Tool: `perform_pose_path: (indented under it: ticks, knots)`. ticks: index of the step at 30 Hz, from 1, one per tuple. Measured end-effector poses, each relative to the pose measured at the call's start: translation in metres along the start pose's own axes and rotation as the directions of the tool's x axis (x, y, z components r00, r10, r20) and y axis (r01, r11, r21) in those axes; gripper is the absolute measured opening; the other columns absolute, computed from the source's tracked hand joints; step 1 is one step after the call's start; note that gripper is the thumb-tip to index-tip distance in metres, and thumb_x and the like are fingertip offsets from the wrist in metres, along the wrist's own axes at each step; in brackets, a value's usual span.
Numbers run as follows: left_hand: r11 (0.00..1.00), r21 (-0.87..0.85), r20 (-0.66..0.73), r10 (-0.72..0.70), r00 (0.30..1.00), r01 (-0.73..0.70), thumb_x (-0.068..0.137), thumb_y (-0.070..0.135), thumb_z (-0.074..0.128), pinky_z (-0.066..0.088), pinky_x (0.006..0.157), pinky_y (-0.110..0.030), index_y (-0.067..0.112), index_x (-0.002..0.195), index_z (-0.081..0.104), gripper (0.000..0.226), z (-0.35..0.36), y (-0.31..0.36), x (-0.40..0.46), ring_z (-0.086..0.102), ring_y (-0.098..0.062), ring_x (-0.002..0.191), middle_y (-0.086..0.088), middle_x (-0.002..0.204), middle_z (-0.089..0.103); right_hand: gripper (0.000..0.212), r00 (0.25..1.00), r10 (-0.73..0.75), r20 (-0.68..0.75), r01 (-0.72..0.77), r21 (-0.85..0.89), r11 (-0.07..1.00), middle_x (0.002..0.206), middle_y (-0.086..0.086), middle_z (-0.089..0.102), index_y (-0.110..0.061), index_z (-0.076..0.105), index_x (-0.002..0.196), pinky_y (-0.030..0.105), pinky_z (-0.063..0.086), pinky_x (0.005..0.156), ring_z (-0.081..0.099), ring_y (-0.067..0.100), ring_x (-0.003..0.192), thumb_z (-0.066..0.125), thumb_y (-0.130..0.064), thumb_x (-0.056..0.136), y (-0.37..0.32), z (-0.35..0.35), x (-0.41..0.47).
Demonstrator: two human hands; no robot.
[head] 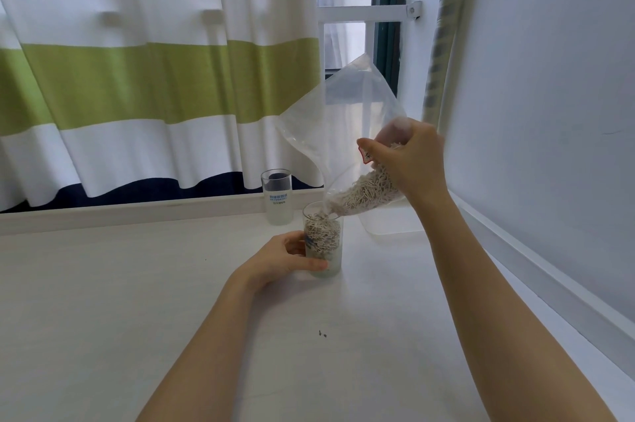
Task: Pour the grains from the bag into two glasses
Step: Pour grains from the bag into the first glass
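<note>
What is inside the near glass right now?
Pale grains fill the near glass nearly to its rim; the left hand covers part of its side, hiding the lower contents there.

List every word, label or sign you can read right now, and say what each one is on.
Far clear glass tumbler: two lines of blue print, too blurred to read.
Clear plastic bag: small red-edged diamond sign beside the right hand; symbol too small to make out.
Near glass tumbler of pale grains: bluish print, mostly hidden by the left hand.

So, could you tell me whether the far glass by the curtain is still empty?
Empty, apparently: the far glass stands upright with no grains showing through its clear wall, unlike the near glass.
</note>
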State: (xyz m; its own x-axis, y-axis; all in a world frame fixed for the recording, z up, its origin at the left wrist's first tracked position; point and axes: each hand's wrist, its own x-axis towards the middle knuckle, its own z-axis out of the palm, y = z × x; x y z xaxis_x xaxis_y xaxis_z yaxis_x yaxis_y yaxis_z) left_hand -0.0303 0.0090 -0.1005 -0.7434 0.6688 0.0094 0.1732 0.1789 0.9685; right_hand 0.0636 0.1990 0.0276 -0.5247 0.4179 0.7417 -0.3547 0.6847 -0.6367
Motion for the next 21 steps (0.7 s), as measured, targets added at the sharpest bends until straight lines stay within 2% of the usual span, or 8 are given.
perform_pose_path:
  ticks: [9, 14, 18, 21]
  knots:
    - [1.000, 0.005, -0.005, -0.007, 1.000, 0.007, 0.070, 0.002, 0.080, 0.049, 0.090, -0.020, 0.015, 0.116, 0.065, 0.050, -0.0001, -0.0002, 0.0004, 0.066, -0.013, 0.102, -0.003, 0.109, 0.072, 0.023, 1.000, 0.022, 0.020, -0.023, 0.019, 1.000, 0.065, 0.009, 0.068, -0.008, 0.064, 0.061, 0.041, 0.058, 0.071, 0.068, 0.027, 0.064, 0.080, -0.022, 0.071, 0.0027, -0.0004, 0.0010]
    - [1.000, 0.011, -0.002, -0.006, 1.000, 0.006, 0.070, 0.002, 0.079, 0.049, 0.089, -0.019, 0.015, 0.116, 0.065, 0.050, -0.0004, 0.0001, 0.0000, 0.066, -0.013, 0.102, -0.003, 0.109, 0.072, 0.025, 1.000, 0.003, 0.022, -0.003, -0.009, 1.000, 0.063, 0.007, 0.066, -0.002, 0.066, 0.064, 0.025, 0.050, 0.069, 0.067, 0.024, 0.065, 0.079, -0.021, 0.072, -0.0015, -0.0005, -0.0003]
    - [1.000, 0.013, 0.002, -0.003, 1.000, 0.003, 0.070, 0.002, 0.079, 0.050, 0.085, -0.016, 0.015, 0.116, 0.065, 0.049, -0.0001, 0.0008, -0.0005, 0.066, -0.011, 0.101, -0.002, 0.109, 0.072, 0.025, 1.000, 0.010, -0.008, -0.010, 0.017, 1.000, 0.062, 0.007, 0.066, -0.005, 0.065, 0.061, 0.029, 0.053, 0.070, 0.066, 0.023, 0.063, 0.080, -0.023, 0.071, -0.0015, -0.0009, 0.0001]
    - [1.000, 0.011, 0.002, -0.002, 1.000, 0.002, 0.070, 0.002, 0.079, 0.049, 0.088, -0.018, 0.015, 0.115, 0.066, 0.049, -0.0006, 0.0002, -0.0001, 0.066, -0.012, 0.102, -0.002, 0.109, 0.072, 0.025, 0.999, 0.016, -0.048, -0.014, 0.035, 0.999, 0.060, 0.004, 0.066, -0.011, 0.063, 0.059, 0.030, 0.055, 0.069, 0.066, 0.022, 0.061, 0.081, -0.025, 0.070, -0.0025, -0.0023, 0.0001]
